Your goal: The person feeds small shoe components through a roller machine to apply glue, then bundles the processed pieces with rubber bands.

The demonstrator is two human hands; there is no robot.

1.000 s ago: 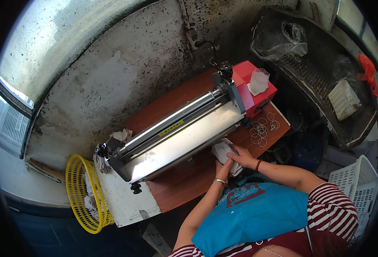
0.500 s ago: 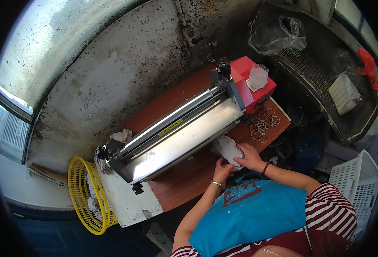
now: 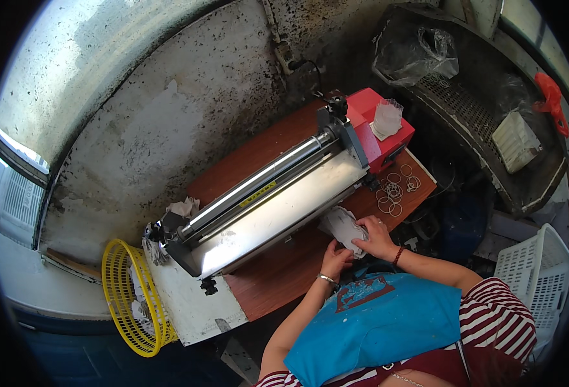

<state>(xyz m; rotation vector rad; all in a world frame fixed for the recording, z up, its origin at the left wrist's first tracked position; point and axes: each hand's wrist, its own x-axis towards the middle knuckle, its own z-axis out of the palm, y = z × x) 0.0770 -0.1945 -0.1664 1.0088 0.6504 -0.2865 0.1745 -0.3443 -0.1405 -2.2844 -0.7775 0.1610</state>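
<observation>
I am holding a white wad (image 3: 341, 226) of crumpled paper or cloth, I cannot tell which, with both hands on the brown table (image 3: 278, 277), just in front of the roller machine (image 3: 265, 200). My right hand (image 3: 376, 237) is lying on top of the wad, fingers curled over its near edge and gripping it. My left hand (image 3: 335, 258) is touching the wad from below, fingers bent against it; how tightly it is closing I cannot tell. The wad is sitting just beside the machine's steel tray (image 3: 278, 216). Rubber bands (image 3: 394, 190) are lying loose on the table near my right hand, beside the machine's red box (image 3: 388, 138). A clear cup (image 3: 388, 118) is standing on that box. A yellow basket (image 3: 126, 297) is hanging at the table's left end, well apart from my hands, and a white crate (image 3: 533, 277) is standing to my right
</observation>
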